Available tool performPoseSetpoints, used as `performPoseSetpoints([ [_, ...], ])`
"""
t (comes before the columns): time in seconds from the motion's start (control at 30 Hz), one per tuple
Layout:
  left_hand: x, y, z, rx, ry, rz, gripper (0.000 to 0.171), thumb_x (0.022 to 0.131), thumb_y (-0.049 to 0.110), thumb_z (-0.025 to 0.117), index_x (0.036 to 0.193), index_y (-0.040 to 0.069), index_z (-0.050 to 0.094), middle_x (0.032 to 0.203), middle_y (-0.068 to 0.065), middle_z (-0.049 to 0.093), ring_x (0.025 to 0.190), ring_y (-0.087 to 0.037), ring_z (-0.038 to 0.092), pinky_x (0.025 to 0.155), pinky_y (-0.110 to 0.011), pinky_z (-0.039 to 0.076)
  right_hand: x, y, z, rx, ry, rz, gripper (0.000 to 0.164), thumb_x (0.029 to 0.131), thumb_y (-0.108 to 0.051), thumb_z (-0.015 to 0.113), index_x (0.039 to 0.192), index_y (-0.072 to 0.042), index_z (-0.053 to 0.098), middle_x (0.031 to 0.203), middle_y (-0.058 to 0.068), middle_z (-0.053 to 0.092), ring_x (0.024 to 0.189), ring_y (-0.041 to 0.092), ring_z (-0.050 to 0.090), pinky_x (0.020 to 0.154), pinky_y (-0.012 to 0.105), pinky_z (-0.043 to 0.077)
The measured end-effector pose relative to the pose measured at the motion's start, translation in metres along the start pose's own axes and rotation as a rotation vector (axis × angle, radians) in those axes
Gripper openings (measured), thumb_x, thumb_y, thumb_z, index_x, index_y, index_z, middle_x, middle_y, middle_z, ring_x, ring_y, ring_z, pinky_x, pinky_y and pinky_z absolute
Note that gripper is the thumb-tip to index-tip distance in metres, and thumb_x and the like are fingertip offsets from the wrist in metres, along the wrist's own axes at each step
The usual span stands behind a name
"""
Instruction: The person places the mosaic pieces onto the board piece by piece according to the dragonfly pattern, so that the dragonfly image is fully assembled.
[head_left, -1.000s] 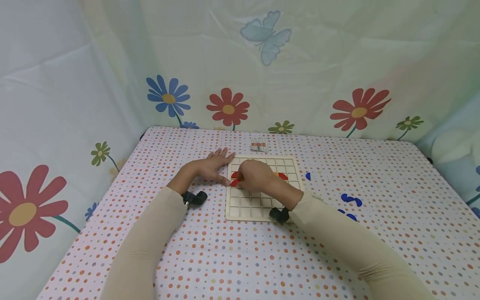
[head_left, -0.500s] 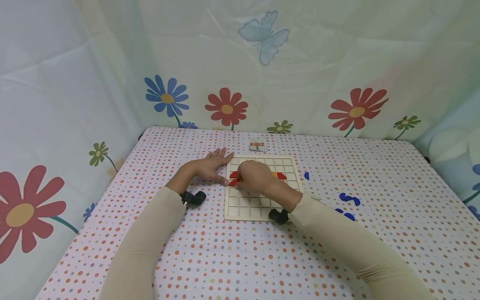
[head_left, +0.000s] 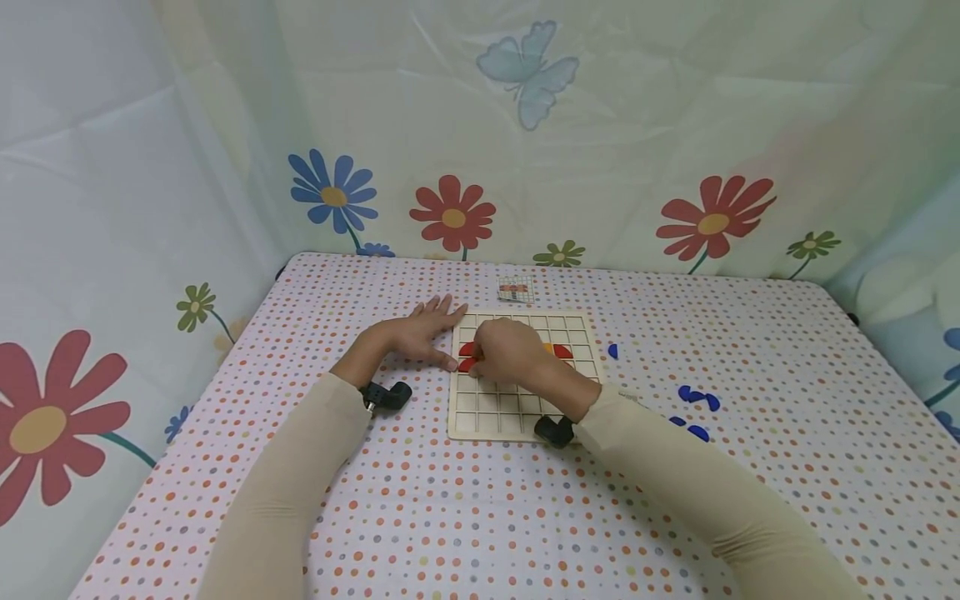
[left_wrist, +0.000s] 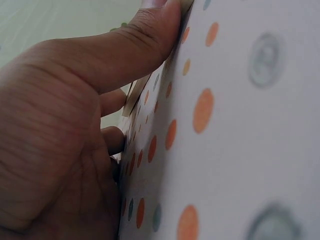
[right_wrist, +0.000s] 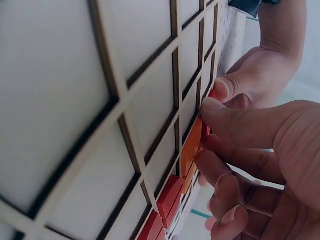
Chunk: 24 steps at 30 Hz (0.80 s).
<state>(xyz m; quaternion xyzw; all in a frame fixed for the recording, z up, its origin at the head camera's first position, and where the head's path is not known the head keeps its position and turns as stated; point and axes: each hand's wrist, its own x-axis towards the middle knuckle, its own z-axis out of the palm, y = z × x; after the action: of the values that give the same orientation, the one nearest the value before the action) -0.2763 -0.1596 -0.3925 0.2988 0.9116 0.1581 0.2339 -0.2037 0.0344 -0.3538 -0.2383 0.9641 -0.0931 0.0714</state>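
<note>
A pale wooden grid board (head_left: 487, 423) lies on the dotted table. My left hand (head_left: 423, 337) spreads its fingers over the cloth at the board's left side, with the thumb along the board's edge. My right hand (head_left: 510, 352) bends over the board, and its thumb and forefinger pinch at a small red piece (right_wrist: 205, 128) near the left edge. Beside that piece sits an orange piece (right_wrist: 190, 149) in the grid. Further red pieces (right_wrist: 170, 197) lie along the same rows. In the head view, a rounded red piece (head_left: 562, 352) shows right of my hand; the squares beneath it are hidden.
Several blue half-round pieces (head_left: 698, 433) lie loose on the cloth to the right, and a single blue piece (head_left: 612, 351) is nearer the board. Behind the board lies a small printed grid card (head_left: 515, 289). A flowered curtain (head_left: 600, 167) hangs at the back.
The view has shifted very slightly. Both hands keep nearly the same places; the right fingers stay at the red pieces on the board's left.
</note>
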Motion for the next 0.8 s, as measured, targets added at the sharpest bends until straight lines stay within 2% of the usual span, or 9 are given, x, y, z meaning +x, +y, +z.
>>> performPoseSetpoints([
  [0.27,0.0022,-0.0013,0.0016,0.008,0.004,-0.005,0.106,0.085,0.054,0.070,0.160,0.023,0.001,0.166,-0.012,-0.014,0.153,-0.030,-0.017,0.124,-0.050,-0.009,-0.0030,0.0013,-0.0009,0.000,0.006,-0.004,0.027,0.082,-0.029,0.081,0.099,-0.010,0.076,0.082,-0.003,0.071,0.072,0.012,0.061,0.061,0.027,0.050],
  [0.43,0.0034,-0.0028,0.0027,0.003,0.004,-0.020,0.106,0.085,0.054,0.070,0.160,0.025,0.001,0.166,-0.010,-0.014,0.153,-0.028,-0.018,0.125,-0.047,-0.009,-0.0037,0.0020,0.0001,-0.004,0.002,-0.007,0.023,0.082,-0.029,0.081,0.093,-0.010,0.076,0.076,-0.004,0.069,0.069,0.011,0.060,0.058,0.026,0.049],
  [0.63,0.0021,-0.0021,0.0022,0.005,0.005,-0.021,0.106,0.085,0.055,0.070,0.160,0.025,0.001,0.166,-0.010,-0.014,0.153,-0.028,-0.018,0.125,-0.048,-0.009,-0.0028,0.0007,0.0012,-0.004,0.020,-0.019,0.028,0.083,-0.024,0.080,0.106,-0.009,0.076,0.086,-0.001,0.072,0.073,0.011,0.060,0.062,0.027,0.051],
  [0.8,0.0013,-0.0010,0.0019,0.001,0.006,-0.019,0.106,0.085,0.054,0.070,0.160,0.024,0.001,0.166,-0.010,-0.013,0.153,-0.028,-0.017,0.125,-0.049,-0.008,-0.0010,-0.0009,0.0019,-0.012,0.025,-0.019,0.027,0.083,-0.025,0.080,0.103,-0.008,0.076,0.084,0.000,0.072,0.072,0.012,0.060,0.062,0.026,0.051],
])
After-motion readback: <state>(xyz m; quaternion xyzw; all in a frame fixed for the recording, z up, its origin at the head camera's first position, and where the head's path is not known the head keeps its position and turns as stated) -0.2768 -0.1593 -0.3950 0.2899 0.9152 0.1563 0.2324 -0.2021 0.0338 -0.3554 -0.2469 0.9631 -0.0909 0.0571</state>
